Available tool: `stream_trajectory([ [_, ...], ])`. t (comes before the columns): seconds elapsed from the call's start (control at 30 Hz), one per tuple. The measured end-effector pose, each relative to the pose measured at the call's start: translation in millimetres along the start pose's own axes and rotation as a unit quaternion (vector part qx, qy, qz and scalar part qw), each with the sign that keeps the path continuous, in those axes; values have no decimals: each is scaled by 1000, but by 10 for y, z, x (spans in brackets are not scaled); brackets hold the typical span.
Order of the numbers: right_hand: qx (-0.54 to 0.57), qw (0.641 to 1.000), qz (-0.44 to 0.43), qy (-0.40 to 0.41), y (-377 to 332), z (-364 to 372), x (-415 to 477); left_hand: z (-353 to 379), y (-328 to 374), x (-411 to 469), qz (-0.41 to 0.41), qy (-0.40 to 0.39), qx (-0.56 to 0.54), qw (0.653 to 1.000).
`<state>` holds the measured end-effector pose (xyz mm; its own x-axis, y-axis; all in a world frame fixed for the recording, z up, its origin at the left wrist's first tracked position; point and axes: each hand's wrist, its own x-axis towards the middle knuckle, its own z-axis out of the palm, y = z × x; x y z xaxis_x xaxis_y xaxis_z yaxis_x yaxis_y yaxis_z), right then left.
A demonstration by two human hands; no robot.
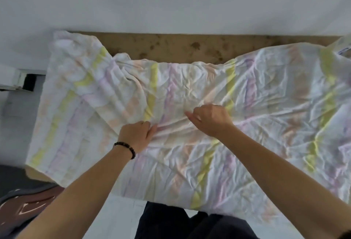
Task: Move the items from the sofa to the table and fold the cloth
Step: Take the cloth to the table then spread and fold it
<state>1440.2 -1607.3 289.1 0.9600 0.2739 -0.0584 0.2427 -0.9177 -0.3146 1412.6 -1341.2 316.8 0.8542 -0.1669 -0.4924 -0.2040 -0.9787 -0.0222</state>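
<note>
A large wrinkled white cloth (pixel 266 106) with pale yellow, pink and purple stripes is spread over the brown table (pixel 171 45), hanging over its left and near edges. My left hand (pixel 136 134), with a dark bead bracelet on the wrist, pinches a crease of the cloth near its middle. My right hand (pixel 210 119) grips the cloth a little to the right, fingers curled into the fabric. A ridge of cloth runs between the two hands.
A white wall rises behind the table. A clear plastic item (pixel 343 49) sits at the table's far right edge. On the floor at lower left lies a dark reddish object (pixel 24 206). My dark trousers (pixel 180 223) show below the cloth's near edge.
</note>
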Motion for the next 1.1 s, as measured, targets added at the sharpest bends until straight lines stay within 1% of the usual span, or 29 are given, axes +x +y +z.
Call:
stream_trajectory([
  [0.03,-4,1000,11,18,-25,-33,128,-56,-94,123,16,36,-8,999],
  [0.07,1,999,18,46,-43,-76,265,-124,-189,260,34,93,-27,995],
  [0.13,0,995,55,78,-70,-141,522,-244,-420,595,56,188,-49,979],
  [0.2,-14,992,111,59,-87,-195,753,-391,-687,983,52,214,-64,973],
  [0.3,-43,984,171,1,-106,-151,970,-600,-1100,1448,5,194,-74,978],
  [0.33,-45,982,183,-7,-139,-110,1008,-648,-1238,1550,-12,189,-72,979],
  [0.4,-50,982,183,3,-318,3,1042,-666,-1492,1649,-35,170,-71,982],
  [0.47,-37,988,153,1,-583,152,1028,-583,-1753,1629,-77,130,-100,984],
  [0.53,-25,991,123,-51,-834,333,986,-388,-2059,1505,-140,78,-135,978],
  [0.6,-49,983,138,-114,-1014,508,930,-167,-2361,1279,-196,22,-109,974],
  [0.67,-63,974,178,-125,-1109,639,875,-14,-2582,993,-236,-18,-98,967],
  [0.73,-58,969,205,-122,-1170,677,883,92,-2719,735,-282,-32,-114,952],
  [0.87,-60,965,212,-143,-1252,584,945,185,-2829,402,-340,-61,-164,924],
  [0.93,-64,963,214,-150,-1288,508,974,170,-2798,356,-367,-50,-222,902],
  [0.97,-64,961,219,-157,-1316,460,998,135,-2764,360,-373,-24,-241,896],
  [1.0,-64,958,226,-162,-1354,417,1034,94,-2732,376,-364,16,-236,901],
  [1.03,-67,957,232,-163,-1400,383,1079,53,-2714,421,-338,66,-209,915],
  [1.1,-73,962,224,-136,-1518,354,1161,-11,-2739,592,-253,149,-146,945],
])
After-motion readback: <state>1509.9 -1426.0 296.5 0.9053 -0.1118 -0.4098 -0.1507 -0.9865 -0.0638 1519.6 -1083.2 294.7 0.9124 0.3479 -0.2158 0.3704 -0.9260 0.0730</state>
